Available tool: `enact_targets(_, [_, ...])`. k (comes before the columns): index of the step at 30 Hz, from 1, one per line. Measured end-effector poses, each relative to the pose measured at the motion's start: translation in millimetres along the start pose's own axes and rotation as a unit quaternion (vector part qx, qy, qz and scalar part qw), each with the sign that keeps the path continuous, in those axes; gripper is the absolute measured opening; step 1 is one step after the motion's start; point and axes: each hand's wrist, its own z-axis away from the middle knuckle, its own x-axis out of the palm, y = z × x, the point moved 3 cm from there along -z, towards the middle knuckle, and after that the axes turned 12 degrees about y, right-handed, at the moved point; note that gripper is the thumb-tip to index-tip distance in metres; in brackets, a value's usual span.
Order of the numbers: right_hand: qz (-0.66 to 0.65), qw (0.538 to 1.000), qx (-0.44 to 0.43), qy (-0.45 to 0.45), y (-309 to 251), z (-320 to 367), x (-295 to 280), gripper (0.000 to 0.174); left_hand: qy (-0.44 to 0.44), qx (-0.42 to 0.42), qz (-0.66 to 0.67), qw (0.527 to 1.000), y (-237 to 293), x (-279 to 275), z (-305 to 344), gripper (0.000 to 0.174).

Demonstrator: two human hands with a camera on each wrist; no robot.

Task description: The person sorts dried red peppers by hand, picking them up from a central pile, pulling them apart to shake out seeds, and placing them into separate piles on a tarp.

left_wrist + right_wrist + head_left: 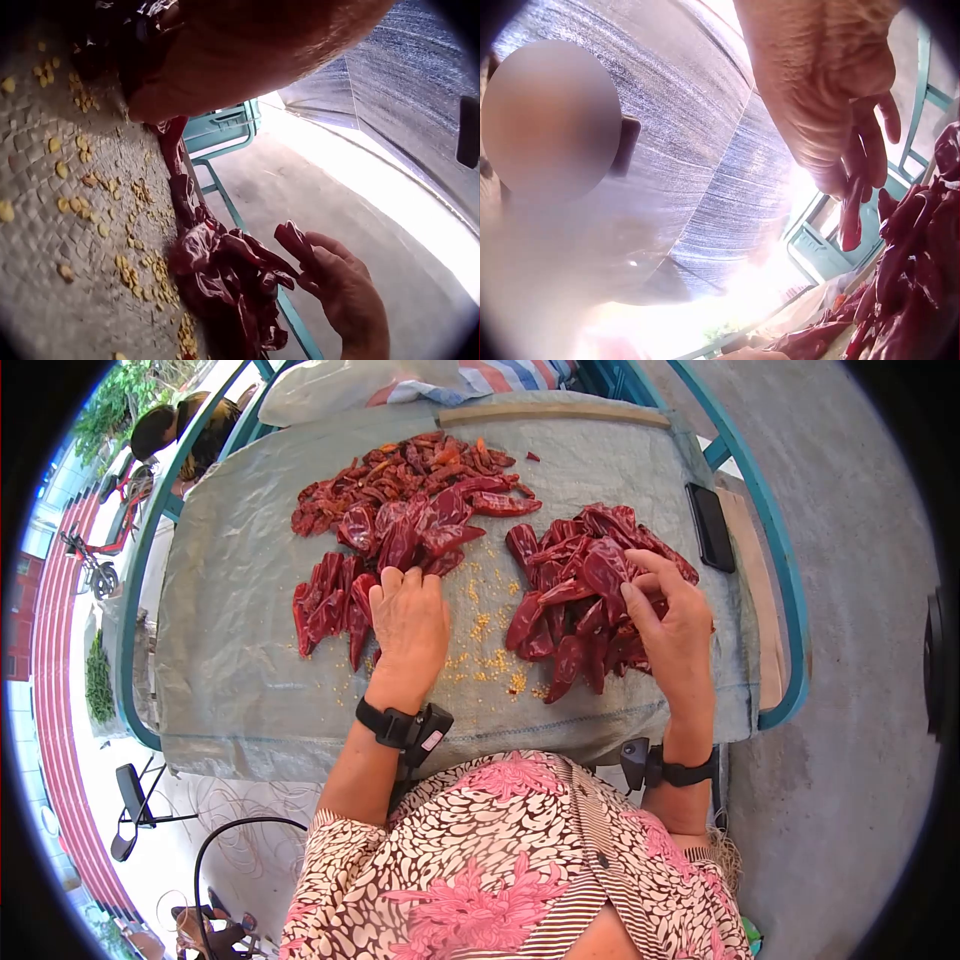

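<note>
Grey woven plastic sheet (240, 700) over teal-railed table (798, 670), yellow seeds (481, 626) scattered between piles, right hand (678, 618) pinching one glossy dark-red dried chili (850, 229) at right chili pile (570, 595), left hand (412, 622) at left chili pile (398, 545), fingertips hidden, can't tell its grip.

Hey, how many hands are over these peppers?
2: the left hand at the left pepper pile, the right hand pinching a pepper over the right pile.

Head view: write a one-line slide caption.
Right hand pinches a red pepper over the right pile; left hand at the left pile, yellow seeds scattered between.
</note>
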Motion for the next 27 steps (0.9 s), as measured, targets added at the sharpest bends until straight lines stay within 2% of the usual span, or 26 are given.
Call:
enact_targets(3, [0.016,0.999,-0.033,0.009,2.7,1.0,1.5,0.034,0.048,0.030,0.018,0.998,-5.4,-1.1,0.4,0.020])
enact_targets(6, [0.012,0.999,-0.026,0.029,4.3,1.5,-1.9,0.033,0.064,0.027,0.140,0.988,-1.9,-13.5,6.1,0.013])
enact_targets(9, [-0.005,0.998,0.005,0.058,-0.7,1.0,-5.8,0.033,0.044,-0.005,0.307,0.951,10.8,-26.4,9.2,0.013])
enact_targets(12, [-0.007,0.996,0.015,0.093,1.4,-0.4,-8.3,0.033,0.004,-0.026,0.412,0.911,28.4,-28.9,13.0,0.014])
enact_targets(16, [0.000,0.994,0.026,0.104,7.3,-2.4,-11.7,0.036,-0.039,0.016,0.501,0.864,53.6,-23.2,22.1,0.016])
enact_targets(17, [0.001,0.994,0.023,0.107,9.9,-2.1,-11.2,0.036,-0.098,0.003,0.535,0.839,58.2,-21.8,24.7,0.018])
enact_targets(20, [0.021,0.990,-0.006,0.138,16.3,0.1,-11.3,0.037,-0.094,0.001,0.539,0.837,58.2,-21.7,22.0,0.022])
enact_targets(22, [0.013,0.992,-0.004,0.128,11.8,0.7,-13.4,0.037,-0.016,0.036,0.403,0.915,47.9,-15.7,15.0,0.026])
enact_targets(24, [-0.002,0.994,0.005,0.112,8.2,3.9,-11.0,0.036,0.051,0.049,0.245,0.967,41.9,-11.9,10.8,0.027])
enact_targets(27, [-0.016,0.996,0.001,0.083,5.3,6.4,-3.7,0.037,0.028,0.078,0.231,0.969,40.4,6.5,11.1,0.029])
